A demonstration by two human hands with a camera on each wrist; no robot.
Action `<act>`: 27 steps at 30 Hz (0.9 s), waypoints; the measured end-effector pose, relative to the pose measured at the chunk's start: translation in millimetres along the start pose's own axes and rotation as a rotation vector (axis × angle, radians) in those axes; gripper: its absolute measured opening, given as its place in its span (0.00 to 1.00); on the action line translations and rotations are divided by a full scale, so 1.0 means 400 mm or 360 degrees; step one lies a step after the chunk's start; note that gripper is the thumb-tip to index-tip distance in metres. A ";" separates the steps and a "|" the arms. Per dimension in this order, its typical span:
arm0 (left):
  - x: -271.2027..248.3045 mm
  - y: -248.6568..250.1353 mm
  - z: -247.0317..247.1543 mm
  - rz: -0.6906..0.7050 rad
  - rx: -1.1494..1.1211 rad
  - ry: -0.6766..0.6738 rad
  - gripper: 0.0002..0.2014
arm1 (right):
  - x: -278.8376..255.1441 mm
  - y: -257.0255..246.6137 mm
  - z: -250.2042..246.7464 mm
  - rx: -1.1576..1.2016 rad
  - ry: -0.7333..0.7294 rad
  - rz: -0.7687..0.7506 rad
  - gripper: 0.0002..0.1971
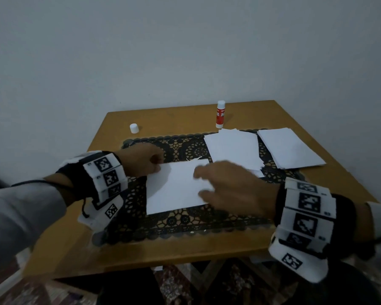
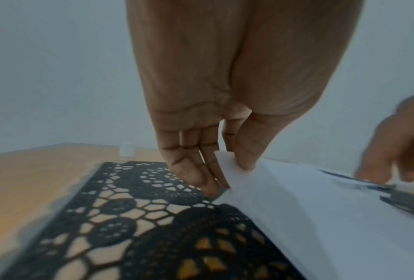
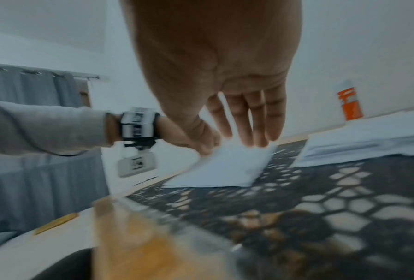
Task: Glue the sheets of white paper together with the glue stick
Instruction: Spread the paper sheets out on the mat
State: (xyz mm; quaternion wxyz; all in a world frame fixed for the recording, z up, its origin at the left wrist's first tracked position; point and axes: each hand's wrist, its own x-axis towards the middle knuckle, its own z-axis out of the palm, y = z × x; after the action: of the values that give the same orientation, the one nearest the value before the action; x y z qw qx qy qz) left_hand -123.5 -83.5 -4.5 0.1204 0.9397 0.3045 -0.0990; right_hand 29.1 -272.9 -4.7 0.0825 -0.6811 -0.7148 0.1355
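A white sheet of paper (image 1: pixel 174 189) (image 2: pixel 321 208) (image 3: pixel 225 166) lies on the black lace mat (image 1: pixel 185 223). My left hand (image 1: pixel 143 159) (image 2: pixel 227 170) pinches its far left corner between thumb and fingers. Over the sheet's right side my right hand (image 1: pixel 224 188) (image 3: pixel 244 130) has straight fingers that touch the paper. The red and white glue stick (image 1: pixel 220 114) (image 3: pixel 349 104) stands uncapped at the table's back edge. Its white cap (image 1: pixel 134 128) (image 2: pixel 127 149) stands apart at the back left.
Two stacks of white paper sit at the right: one (image 1: pixel 235 148) on the mat, another (image 1: pixel 290 150) past the mat's right end. The wooden table (image 1: pixel 110 256) stands against a plain wall. A patterned rug shows below its near edge.
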 end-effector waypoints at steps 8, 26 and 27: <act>-0.103 -0.162 -0.062 -0.0273 -0.0543 0.0124 0.06 | 0.195 0.018 0.003 0.0909 0.0143 0.0587 0.17; -0.030 -0.298 -0.015 -0.0547 -0.0076 0.0354 0.06 | 0.364 -0.076 0.050 0.1470 -0.0184 0.0765 0.14; -0.026 -0.297 -0.013 -0.0555 -0.0025 0.0329 0.07 | 0.357 -0.072 0.047 0.1471 -0.0198 0.0769 0.14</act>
State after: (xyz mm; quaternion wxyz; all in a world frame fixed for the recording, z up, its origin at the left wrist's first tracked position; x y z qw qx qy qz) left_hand -202.2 5.7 -16.6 0.0769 0.8768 0.4742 -0.0190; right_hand -12.3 -133.3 -23.4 0.2983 -0.7097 -0.4065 0.4921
